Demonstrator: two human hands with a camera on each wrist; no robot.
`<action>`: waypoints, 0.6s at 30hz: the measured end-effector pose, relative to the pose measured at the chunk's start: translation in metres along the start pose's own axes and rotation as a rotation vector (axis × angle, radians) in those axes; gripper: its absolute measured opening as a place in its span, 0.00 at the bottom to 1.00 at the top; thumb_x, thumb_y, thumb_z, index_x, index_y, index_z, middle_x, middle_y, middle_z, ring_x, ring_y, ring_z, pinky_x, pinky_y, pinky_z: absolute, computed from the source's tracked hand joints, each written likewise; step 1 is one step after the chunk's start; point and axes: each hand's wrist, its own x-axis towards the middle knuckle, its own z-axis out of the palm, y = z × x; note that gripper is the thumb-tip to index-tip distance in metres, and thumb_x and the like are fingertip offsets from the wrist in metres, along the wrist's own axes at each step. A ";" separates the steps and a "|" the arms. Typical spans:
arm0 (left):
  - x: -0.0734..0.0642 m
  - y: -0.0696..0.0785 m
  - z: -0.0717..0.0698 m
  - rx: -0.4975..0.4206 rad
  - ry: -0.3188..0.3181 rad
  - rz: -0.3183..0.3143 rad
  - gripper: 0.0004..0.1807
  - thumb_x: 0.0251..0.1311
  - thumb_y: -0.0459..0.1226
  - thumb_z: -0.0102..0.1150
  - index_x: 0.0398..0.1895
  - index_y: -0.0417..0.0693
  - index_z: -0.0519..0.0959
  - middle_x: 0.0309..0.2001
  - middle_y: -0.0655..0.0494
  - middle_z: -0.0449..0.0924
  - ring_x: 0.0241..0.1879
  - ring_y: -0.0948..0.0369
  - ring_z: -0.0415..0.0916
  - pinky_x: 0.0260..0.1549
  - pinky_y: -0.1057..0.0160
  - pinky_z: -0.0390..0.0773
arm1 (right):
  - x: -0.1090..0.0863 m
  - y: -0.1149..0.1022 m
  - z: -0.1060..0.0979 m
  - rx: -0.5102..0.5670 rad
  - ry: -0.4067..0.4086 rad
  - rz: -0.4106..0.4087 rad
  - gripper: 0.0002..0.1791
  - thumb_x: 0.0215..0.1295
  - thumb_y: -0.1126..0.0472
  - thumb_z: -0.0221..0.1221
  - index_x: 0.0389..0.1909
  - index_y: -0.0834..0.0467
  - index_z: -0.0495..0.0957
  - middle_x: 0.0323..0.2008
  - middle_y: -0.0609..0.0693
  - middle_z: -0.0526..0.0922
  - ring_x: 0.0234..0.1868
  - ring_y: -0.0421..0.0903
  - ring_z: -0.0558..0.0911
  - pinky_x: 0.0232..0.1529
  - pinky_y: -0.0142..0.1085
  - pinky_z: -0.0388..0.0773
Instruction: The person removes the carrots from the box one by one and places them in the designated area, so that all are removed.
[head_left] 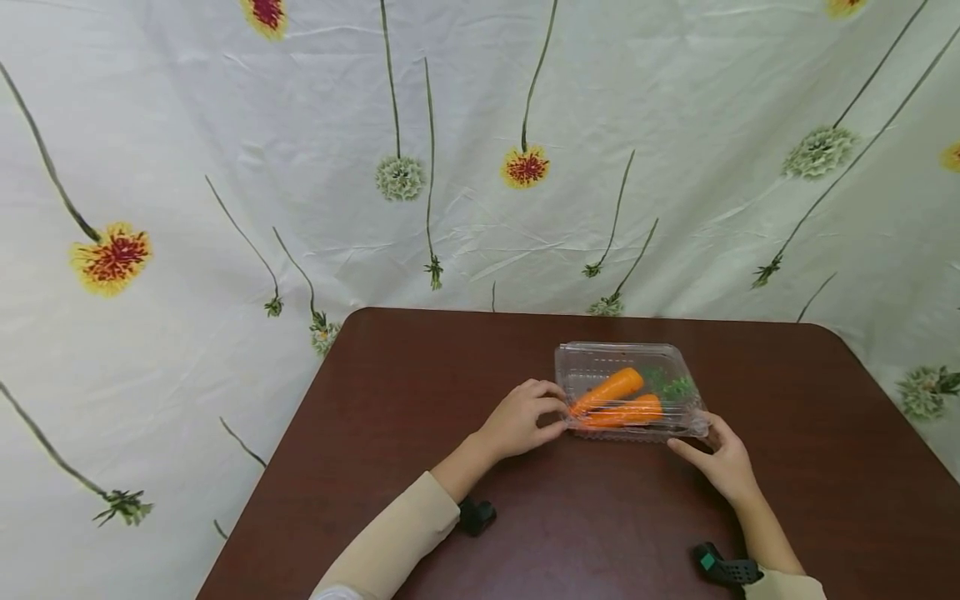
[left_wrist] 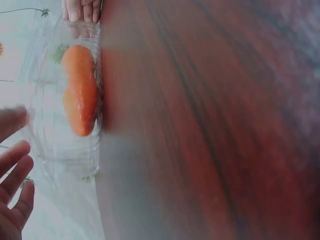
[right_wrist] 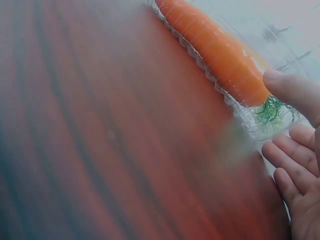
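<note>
A clear plastic clamshell box (head_left: 600, 354) lies on the table, holding two orange carrots (head_left: 621, 412) with green leafy tops (head_left: 677, 387) at the right. At the box's left side is my left hand (head_left: 521, 418), its fingers loosely bent and spread; in the left wrist view they stand beside the box wall without gripping it. My right hand (head_left: 726, 460) is at the front right corner, fingers along the side. The right wrist view shows its thumb (right_wrist: 292, 90) extended over the box, near the carrot's leafy end, and the fingers below, relaxed.
The dark reddish-brown table (head_left: 420, 367) has rounded far corners. Behind it hangs a pale cloth (head_left: 322, 125) printed with flowers. Each wrist wears a black camera mount, such as the right one (head_left: 731, 571).
</note>
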 end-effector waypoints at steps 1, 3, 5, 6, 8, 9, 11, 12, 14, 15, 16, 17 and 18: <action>0.000 0.000 0.001 -0.006 0.003 -0.004 0.06 0.63 0.40 0.64 0.40 0.51 0.86 0.51 0.54 0.78 0.49 0.57 0.74 0.50 0.59 0.73 | 0.000 0.000 0.001 -0.008 0.009 0.009 0.37 0.62 0.58 0.66 0.66 0.68 0.61 0.67 0.71 0.59 0.66 0.72 0.61 0.59 0.63 0.62; 0.001 0.001 0.003 -0.023 0.014 -0.015 0.05 0.64 0.39 0.63 0.39 0.50 0.86 0.49 0.54 0.78 0.48 0.58 0.74 0.49 0.61 0.74 | -0.001 0.000 0.002 -0.030 0.023 0.030 0.37 0.62 0.55 0.67 0.66 0.66 0.62 0.65 0.70 0.61 0.65 0.71 0.63 0.58 0.63 0.63; 0.003 0.002 0.006 -0.038 0.030 -0.028 0.05 0.64 0.38 0.63 0.38 0.49 0.86 0.46 0.54 0.78 0.46 0.58 0.75 0.47 0.63 0.74 | -0.001 0.000 0.003 -0.049 0.034 0.046 0.37 0.61 0.53 0.67 0.65 0.65 0.63 0.63 0.69 0.63 0.63 0.69 0.64 0.56 0.62 0.64; 0.003 0.002 0.007 -0.036 0.040 -0.033 0.05 0.64 0.37 0.62 0.37 0.48 0.86 0.44 0.55 0.78 0.44 0.59 0.75 0.46 0.64 0.75 | -0.001 0.000 0.003 -0.063 0.043 0.050 0.37 0.61 0.53 0.67 0.64 0.65 0.64 0.62 0.68 0.65 0.62 0.68 0.66 0.56 0.61 0.65; 0.004 0.004 0.009 -0.026 0.058 -0.040 0.05 0.64 0.37 0.62 0.36 0.48 0.86 0.40 0.56 0.78 0.40 0.60 0.75 0.43 0.66 0.75 | -0.001 0.000 0.004 -0.083 0.053 0.052 0.36 0.61 0.52 0.67 0.64 0.64 0.65 0.60 0.66 0.67 0.61 0.67 0.68 0.54 0.60 0.67; 0.005 0.005 0.010 -0.017 0.067 -0.043 0.05 0.63 0.37 0.63 0.36 0.47 0.86 0.38 0.57 0.79 0.39 0.60 0.75 0.41 0.66 0.75 | -0.001 0.000 0.004 -0.091 0.060 0.050 0.36 0.60 0.52 0.68 0.63 0.63 0.65 0.59 0.65 0.68 0.59 0.65 0.69 0.53 0.57 0.68; 0.006 0.006 0.011 0.007 0.084 -0.048 0.04 0.63 0.37 0.63 0.35 0.47 0.86 0.36 0.58 0.79 0.36 0.60 0.75 0.39 0.66 0.74 | -0.001 0.000 0.005 -0.109 0.073 0.045 0.35 0.60 0.52 0.68 0.62 0.63 0.67 0.56 0.63 0.71 0.57 0.62 0.71 0.50 0.53 0.70; 0.006 0.007 0.012 0.014 0.091 -0.049 0.04 0.63 0.37 0.63 0.34 0.47 0.85 0.35 0.58 0.79 0.35 0.61 0.75 0.38 0.66 0.74 | 0.000 -0.001 0.005 -0.118 0.078 0.042 0.34 0.60 0.52 0.68 0.62 0.63 0.67 0.55 0.63 0.72 0.56 0.60 0.72 0.48 0.49 0.71; 0.007 0.008 0.012 0.020 0.104 -0.057 0.04 0.62 0.37 0.63 0.34 0.48 0.85 0.33 0.58 0.78 0.33 0.61 0.74 0.37 0.66 0.74 | 0.000 -0.001 0.005 -0.131 0.086 0.037 0.34 0.60 0.52 0.68 0.61 0.62 0.68 0.53 0.61 0.73 0.53 0.58 0.73 0.45 0.44 0.72; 0.007 0.009 0.012 0.020 0.111 -0.063 0.04 0.62 0.37 0.63 0.34 0.48 0.85 0.32 0.58 0.78 0.32 0.61 0.74 0.36 0.66 0.74 | 0.000 -0.001 0.006 -0.138 0.091 0.036 0.34 0.59 0.52 0.68 0.61 0.62 0.68 0.51 0.60 0.74 0.51 0.56 0.73 0.43 0.42 0.72; 0.007 0.009 0.013 0.020 0.119 -0.069 0.03 0.62 0.37 0.63 0.33 0.48 0.85 0.32 0.58 0.78 0.32 0.61 0.73 0.35 0.66 0.74 | 0.000 -0.002 0.006 -0.143 0.095 0.033 0.33 0.59 0.51 0.69 0.61 0.62 0.69 0.50 0.60 0.74 0.50 0.55 0.73 0.42 0.40 0.71; 0.007 0.010 0.013 0.015 0.127 -0.078 0.03 0.62 0.37 0.63 0.33 0.48 0.85 0.31 0.58 0.78 0.31 0.61 0.73 0.34 0.66 0.74 | 0.001 -0.002 0.006 -0.146 0.101 0.030 0.33 0.59 0.51 0.69 0.60 0.62 0.69 0.49 0.58 0.74 0.49 0.53 0.73 0.41 0.38 0.71; 0.008 0.010 0.014 0.009 0.138 -0.084 0.03 0.62 0.36 0.63 0.33 0.48 0.85 0.31 0.57 0.78 0.30 0.61 0.73 0.34 0.66 0.74 | 0.001 -0.002 0.006 -0.148 0.107 0.025 0.32 0.58 0.51 0.69 0.58 0.62 0.70 0.47 0.58 0.74 0.47 0.51 0.72 0.40 0.36 0.70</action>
